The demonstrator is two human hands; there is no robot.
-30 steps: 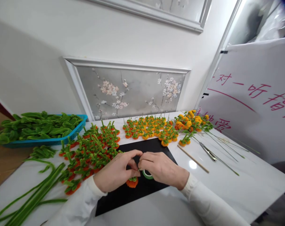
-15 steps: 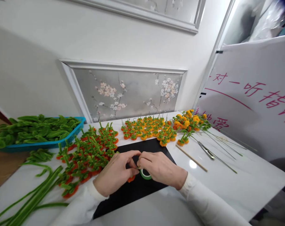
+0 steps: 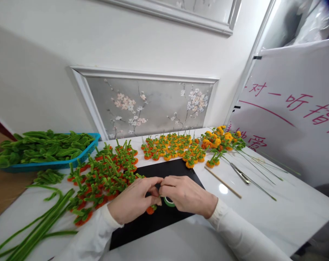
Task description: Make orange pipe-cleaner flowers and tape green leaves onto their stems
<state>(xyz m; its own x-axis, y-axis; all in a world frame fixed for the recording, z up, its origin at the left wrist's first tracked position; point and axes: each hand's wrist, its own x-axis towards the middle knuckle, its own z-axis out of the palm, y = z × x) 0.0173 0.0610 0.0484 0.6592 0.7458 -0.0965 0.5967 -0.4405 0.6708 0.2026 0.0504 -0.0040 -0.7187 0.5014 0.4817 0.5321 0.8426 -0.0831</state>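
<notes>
Close together over a black mat (image 3: pixel 153 230), both hands have their fingertips nearly meeting. My left hand (image 3: pixel 135 199) is closed in a pinch on a small orange chenille flower (image 3: pixel 150 210), whose head with a bit of green shows just under the fingers. The fingers of my right hand (image 3: pixel 187 194) are pressed together at the same spot; what they pinch is hidden. A roll of green tape (image 3: pixel 169 202) lies on the mat, partly covered by my right hand. Left of my left hand stand rows of orange flower heads with upright green stems (image 3: pixel 104 181).
A blue basket (image 3: pixel 82 157) of green fuzzy leaves sits far left, with long green chenille stems (image 3: pixel 41 224) before it. Yellow-orange flowers (image 3: pixel 171 146) line the back. To the right lie a wooden stick (image 3: pixel 223 182), tweezers (image 3: pixel 239 173) and thin stems (image 3: pixel 262 187).
The view has shifted slightly. Both hands stay together in nearly the same place, and more of the orange flower with its green part shows beneath the left fingers.
</notes>
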